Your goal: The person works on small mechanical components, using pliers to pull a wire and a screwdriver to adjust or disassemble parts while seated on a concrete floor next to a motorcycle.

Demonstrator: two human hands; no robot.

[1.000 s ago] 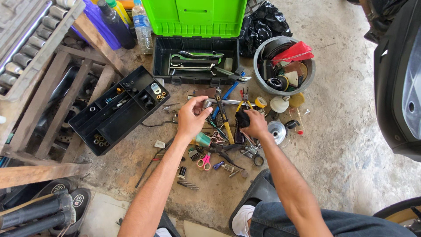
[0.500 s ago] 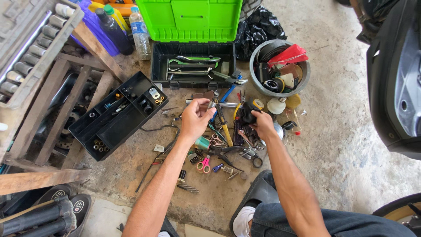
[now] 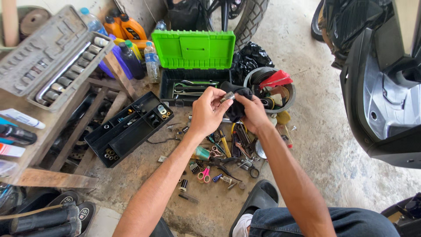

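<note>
Rag (image 3: 239,105), black, bunched in my right hand (image 3: 253,115), held up over the tool clutter w/ the green toolbox (image 3: 193,49) beyond on the far side. Small metal socket (image 3: 227,96) sits just left of the rag, touching it, long axis tilted up toward the right. My left hand (image 3: 206,112) is nearer it: thumb & fingertips closed to a pinch on the socket. Right-hand fingers curled tight round the rag.
</note>
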